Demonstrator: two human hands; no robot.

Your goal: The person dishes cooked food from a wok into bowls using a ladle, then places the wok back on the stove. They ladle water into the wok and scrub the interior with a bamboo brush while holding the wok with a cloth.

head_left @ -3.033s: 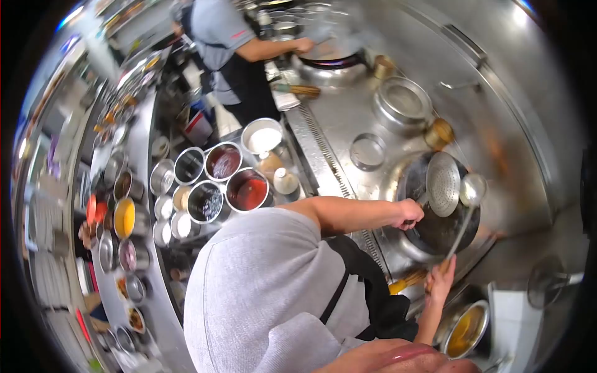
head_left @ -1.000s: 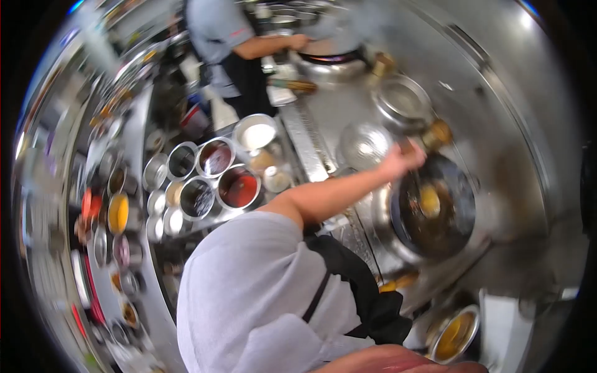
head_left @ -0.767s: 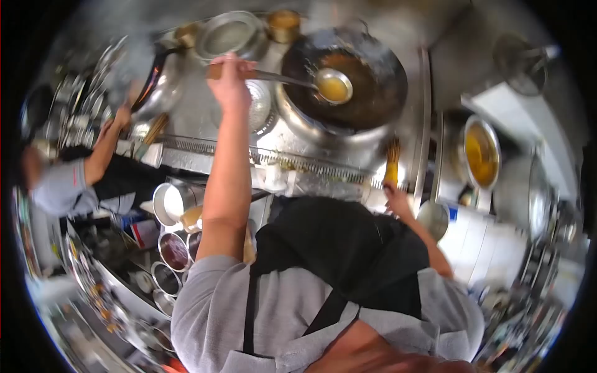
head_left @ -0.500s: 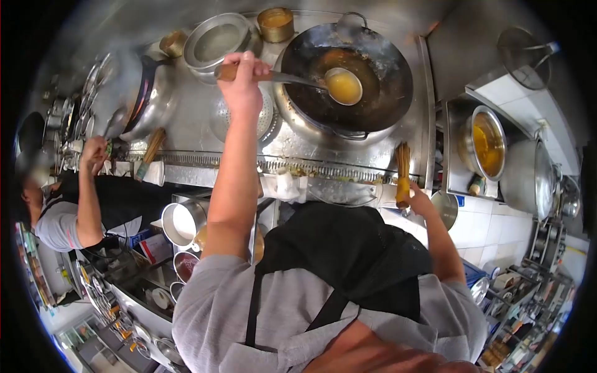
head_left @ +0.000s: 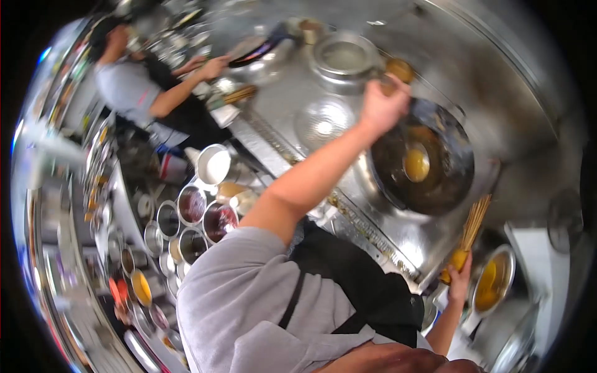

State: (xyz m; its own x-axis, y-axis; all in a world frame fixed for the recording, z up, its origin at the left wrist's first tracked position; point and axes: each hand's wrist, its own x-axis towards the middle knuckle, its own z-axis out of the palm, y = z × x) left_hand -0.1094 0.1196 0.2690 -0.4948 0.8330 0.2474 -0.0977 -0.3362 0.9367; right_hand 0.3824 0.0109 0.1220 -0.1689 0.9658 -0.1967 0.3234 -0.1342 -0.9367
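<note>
My left hand (head_left: 384, 109) is closed around the wooden-ended handle of a ladle. The ladle's bowl (head_left: 416, 164), with yellow liquid in it, is over or inside a large dark wok (head_left: 454, 140); whether it touches the wok cannot be made out. At lower right, my right hand (head_left: 459, 283) grips a bamboo wok brush (head_left: 474, 225) by its yellow-wrapped end, bristles pointing up and away from me. The brush is beside the stove's front edge, apart from the wok. A brownish layer shows on the wok's inner surface.
Left of the wok lie a perforated strainer (head_left: 322, 126) and a round steel pot (head_left: 342, 57). A steel bowl of yellow liquid (head_left: 493, 280) stands at right. Several containers, including a white-filled pot (head_left: 214, 164), are at left. A co-worker (head_left: 140, 93) holds a pan.
My view has turned left, bringing more of the co-worker and the containers into sight. My left hand still holds the ladle, my right hand the brush.
</note>
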